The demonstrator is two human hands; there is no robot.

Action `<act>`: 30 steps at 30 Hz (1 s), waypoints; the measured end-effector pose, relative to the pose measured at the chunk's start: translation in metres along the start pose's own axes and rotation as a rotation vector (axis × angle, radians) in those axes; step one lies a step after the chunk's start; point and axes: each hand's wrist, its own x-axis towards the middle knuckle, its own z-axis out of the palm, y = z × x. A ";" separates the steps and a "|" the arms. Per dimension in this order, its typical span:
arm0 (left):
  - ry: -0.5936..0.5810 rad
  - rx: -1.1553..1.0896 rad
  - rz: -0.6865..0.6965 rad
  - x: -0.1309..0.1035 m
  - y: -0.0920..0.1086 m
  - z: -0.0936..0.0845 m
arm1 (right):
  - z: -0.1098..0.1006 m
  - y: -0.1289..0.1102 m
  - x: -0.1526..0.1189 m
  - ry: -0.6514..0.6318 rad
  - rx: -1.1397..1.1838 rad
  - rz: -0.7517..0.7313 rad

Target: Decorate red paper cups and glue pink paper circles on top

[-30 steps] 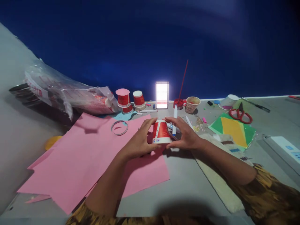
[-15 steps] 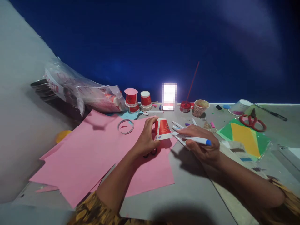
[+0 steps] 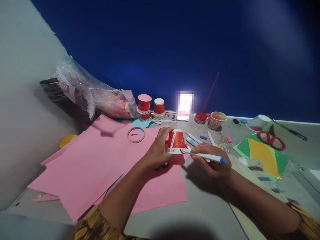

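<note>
Print point(image 3: 173, 140) on held cup point(image 3: 178, 140), illegible

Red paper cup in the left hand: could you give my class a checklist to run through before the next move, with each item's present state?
1. Cup held: ok. The left hand grips the red paper cup from its side.
2. Cup turned narrow end up: ok.
3. Marker in a writing grip: ok. The right hand holds the white marker, blue end away from the cup.
4. Tip pressing on the cup: cannot tell. It is at the white rim, right of the blue marks.
5. Scissors well away from both hands: ok. The scissors lie by the green and yellow sheet.
6. Loose markers well away from the right hand: not ok.
</note>
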 end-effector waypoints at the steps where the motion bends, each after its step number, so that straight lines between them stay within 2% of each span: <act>1: 0.001 -0.002 0.008 0.000 0.001 0.000 | 0.000 0.000 0.000 -0.008 -0.002 -0.005; 21: 0.039 -0.010 0.019 0.000 0.008 0.003 | 0.000 -0.003 0.002 -0.037 -0.009 -0.018; 30: 0.048 -0.003 0.018 0.000 0.008 0.003 | -0.002 -0.006 0.005 -0.091 0.001 -0.005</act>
